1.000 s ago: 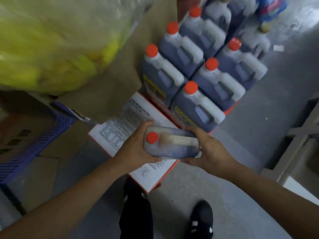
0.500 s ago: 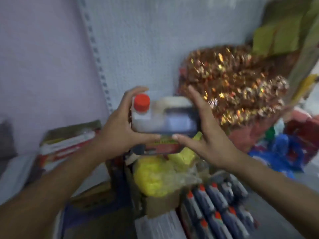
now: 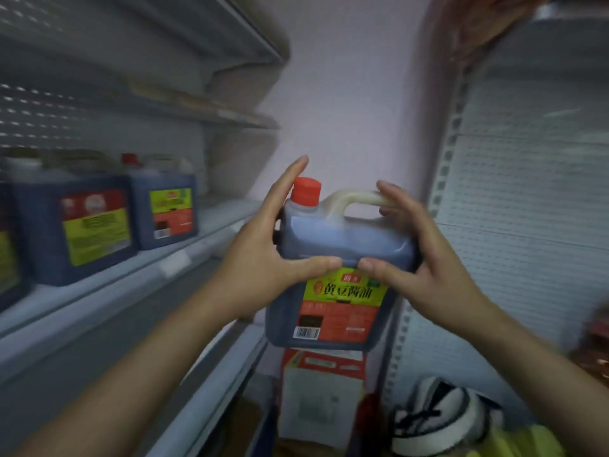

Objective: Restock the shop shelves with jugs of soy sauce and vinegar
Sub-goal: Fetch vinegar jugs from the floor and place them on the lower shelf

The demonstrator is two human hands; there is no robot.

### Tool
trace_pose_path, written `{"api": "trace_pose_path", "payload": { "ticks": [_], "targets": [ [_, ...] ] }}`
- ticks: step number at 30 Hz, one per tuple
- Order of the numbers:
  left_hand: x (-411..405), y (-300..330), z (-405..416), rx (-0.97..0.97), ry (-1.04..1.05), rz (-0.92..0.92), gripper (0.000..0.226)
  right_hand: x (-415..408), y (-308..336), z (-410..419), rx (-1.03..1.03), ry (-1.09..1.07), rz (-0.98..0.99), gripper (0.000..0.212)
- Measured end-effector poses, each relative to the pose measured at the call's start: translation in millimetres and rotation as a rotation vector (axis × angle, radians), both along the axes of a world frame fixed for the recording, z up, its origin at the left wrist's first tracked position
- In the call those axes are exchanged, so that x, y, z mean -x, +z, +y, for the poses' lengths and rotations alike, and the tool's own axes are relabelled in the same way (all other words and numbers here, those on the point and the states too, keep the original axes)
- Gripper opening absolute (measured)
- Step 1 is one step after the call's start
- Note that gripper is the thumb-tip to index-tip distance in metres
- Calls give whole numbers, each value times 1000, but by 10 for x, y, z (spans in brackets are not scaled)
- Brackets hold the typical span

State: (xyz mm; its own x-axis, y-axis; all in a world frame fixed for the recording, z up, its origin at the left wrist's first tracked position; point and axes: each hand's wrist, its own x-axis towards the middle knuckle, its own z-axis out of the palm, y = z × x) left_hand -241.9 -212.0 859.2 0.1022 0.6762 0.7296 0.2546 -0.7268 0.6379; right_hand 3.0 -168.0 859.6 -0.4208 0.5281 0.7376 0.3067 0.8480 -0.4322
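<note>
I hold a dark soy sauce jug [image 3: 342,245] with a red cap, white handle and yellow-red label upright in the air between both hands. My left hand [image 3: 263,258] grips its left side, thumb across the front. My right hand [image 3: 415,262] grips its right side, thumb on the front and fingers over the handle end. The jug hangs to the right of the shelf [image 3: 131,278] on the left, at about the level of that board. Two similar jugs [image 3: 85,225] [image 3: 168,209] stand on this shelf.
More shelf boards [image 3: 211,113] run above on the left. A perforated white back panel [image 3: 527,209] with a slotted upright stands on the right. Below are a red-and-white carton [image 3: 323,390], a striped bundle [image 3: 441,420] and yellow bags [image 3: 527,440].
Both hands lifted the jug from the floor stock and turned it upright. My view swung up and left from the floor to the shelves.
</note>
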Motion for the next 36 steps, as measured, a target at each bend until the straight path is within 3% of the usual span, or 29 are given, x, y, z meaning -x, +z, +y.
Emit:
{"api": "trace_pose_path", "payload": {
  "ticks": [10,20,24,29,36],
  "targets": [
    [1205,126,960,0,202,-34,101,1328,223,1317,50,169,-17,76],
    [1563,-1,1889,55,217,-180,103,1848,130,2280,93,207,113,72],
    [1658,-46,2306,46,282,-176,104,2065,-12,2807,110,241,148,73],
    [1806,-72,2848,35,376,-162,105,2296,21,3568,50,302,78,97],
    [1931,54,3659,57,655,-39,106,2709,55,4757,63,475,137,88]
  ]
}}
